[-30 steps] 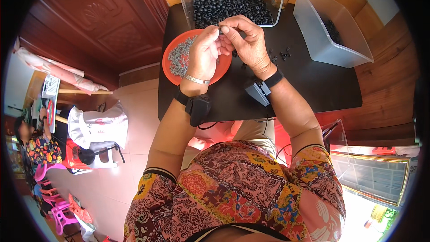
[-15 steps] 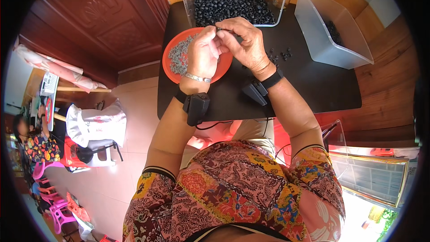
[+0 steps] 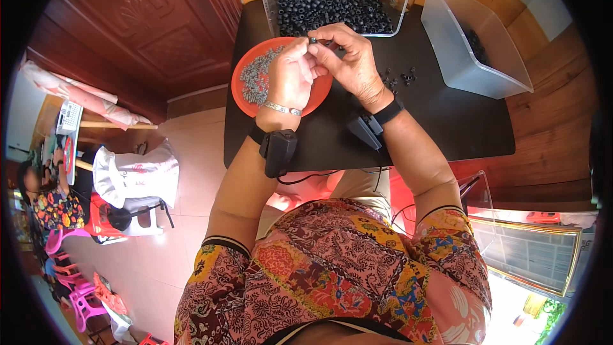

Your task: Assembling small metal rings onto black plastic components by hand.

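The left hand [image 3: 290,76] and the right hand [image 3: 348,61] are brought together above the orange bowl [image 3: 246,67], their fingertips meeting on a small black ring [image 3: 313,40] that is pinched between them; whether a second small piece is held with it cannot be told. The hands are kept over the bowl's right half, probably so that anything dropped is caught by it.

The black table [image 3: 447,121] carries everything, and its near half, toward the person, is left bare, so room is given there for the forearms and their wrist-worn devices. At the table's far edge a clear bin [image 3: 271,0] is heaped with black rings [image 3: 332,3], set directly ahead within easy reach of both hands. A grey tub [image 3: 476,67] stands at the far right corner, tilted outward by the lens, with only a few dark pieces seen inside; it is well apart from the hands. The bowl lies near the left edge of the table, just before the bin, and is filled on its left side with small grey parts [image 3: 255,76]. A few loose black pieces [image 3: 399,78] are scattered on the table between the right hand and the tub.
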